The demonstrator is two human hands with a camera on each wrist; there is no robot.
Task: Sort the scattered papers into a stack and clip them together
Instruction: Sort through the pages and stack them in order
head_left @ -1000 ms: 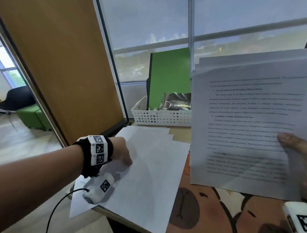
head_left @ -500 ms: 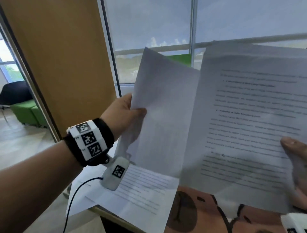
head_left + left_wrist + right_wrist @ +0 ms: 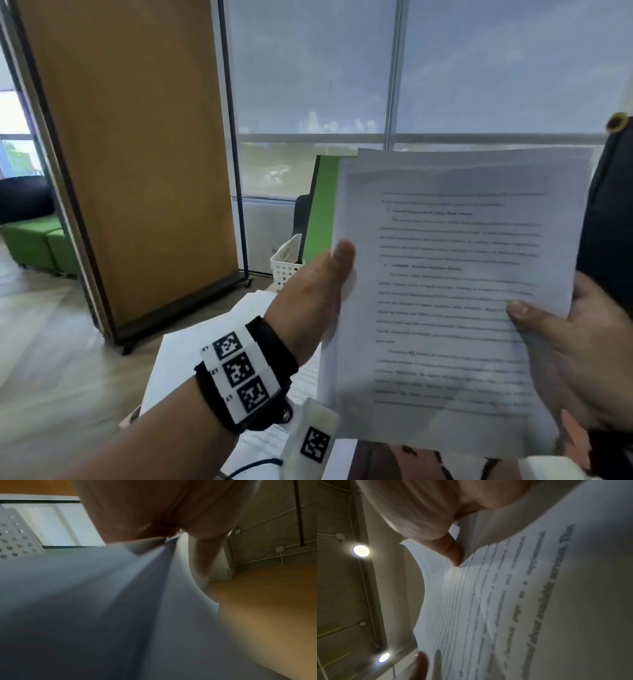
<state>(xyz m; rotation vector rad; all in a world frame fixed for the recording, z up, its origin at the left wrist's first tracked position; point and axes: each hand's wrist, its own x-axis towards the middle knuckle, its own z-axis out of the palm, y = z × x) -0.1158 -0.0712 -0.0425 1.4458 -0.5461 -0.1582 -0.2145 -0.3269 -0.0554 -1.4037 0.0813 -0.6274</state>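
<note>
I hold a stack of printed papers (image 3: 452, 291) upright in front of me with both hands. My left hand (image 3: 329, 274) grips its left edge, thumb on the front, with a sheet (image 3: 120, 601) pinched between thumb and fingers in the left wrist view. My right hand (image 3: 561, 339) pinches the right edge, thumb over the text; the right wrist view shows that thumb pressed on the printed page (image 3: 505, 601). More loose white sheets (image 3: 205, 342) lie on the table below my left wrist. No clip is in view.
A white perforated basket (image 3: 286, 263) with a green folder (image 3: 322, 205) stands at the table's far side. A brown partition panel (image 3: 130, 154) and windows are behind. The patterned tabletop (image 3: 394, 462) shows under the papers.
My left hand lifted a sheet off the table pile, raised it and brought it right against the stack in my right hand. Both hands now hold the papers together.
</note>
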